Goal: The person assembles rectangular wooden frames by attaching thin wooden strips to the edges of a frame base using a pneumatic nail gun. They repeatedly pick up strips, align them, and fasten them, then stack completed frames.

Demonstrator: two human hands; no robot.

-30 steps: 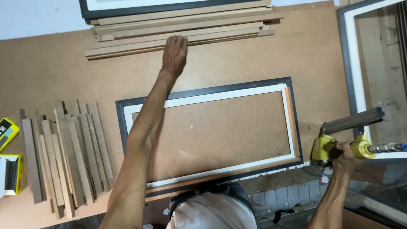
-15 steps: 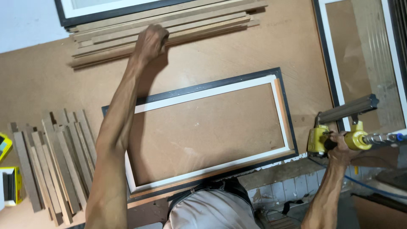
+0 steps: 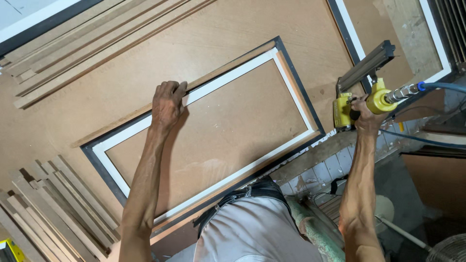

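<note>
Brown hardboard covers the workbench (image 3: pixel 233 29) that fills most of the frame. At its centre lies a rectangular picture frame (image 3: pixel 296 92), dark outside with a white inner border, face down and tilted.

A long wooden strip (image 3: pixel 228 68) lies along the frame's upper edge. The left hand (image 3: pixel 167 104) presses on it with fingers curled over its top, holding it against the frame. Whether it is fastened yet cannot be told. A strip also runs along the right side and another along the lower edge, so the lining looks largely in place, with this upper strip the one in hand.

More long strips (image 3: pixel 82 43) are stacked at upper left, and short cut pieces (image 3: pixel 53 204) lie fanned at lower left. A second frame (image 3: pixel 349 39) sits at upper right.

At right, the right hand (image 3: pixel 366 114) is wrapped tight round the grip of a yellow nail gun (image 3: pixel 361 92) with a blue air hose (image 3: pixel 441 87), held off the frame's right corner.

No container shows clearly.
</note>
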